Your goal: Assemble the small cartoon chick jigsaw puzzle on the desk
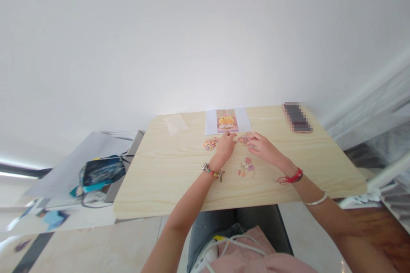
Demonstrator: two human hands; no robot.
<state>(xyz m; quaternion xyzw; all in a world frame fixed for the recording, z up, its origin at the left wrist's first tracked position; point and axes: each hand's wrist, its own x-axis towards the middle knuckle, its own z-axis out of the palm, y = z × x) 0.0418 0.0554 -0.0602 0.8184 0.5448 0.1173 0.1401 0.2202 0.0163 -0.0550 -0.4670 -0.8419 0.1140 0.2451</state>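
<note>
My left hand (225, 146) rests on the light wooden table (166, 179), fingers curled, its fingertips near a small pile of puzzle pieces (210, 143) and just below a sheet with a yellow cartoon picture (226, 121). My right hand (263, 146) lies close beside it, fingers bent over another cluster of puzzle pieces (244, 138). A third group of pieces (246, 167) lies between my wrists. Whether either hand pinches a piece is too small to tell.
A phone (297, 117) lies at the far right of the table. A clear plastic bag (176, 124) lies at the far left. Left of the table stands a dark blue bag (101, 171) on a lower surface. A white wall is behind.
</note>
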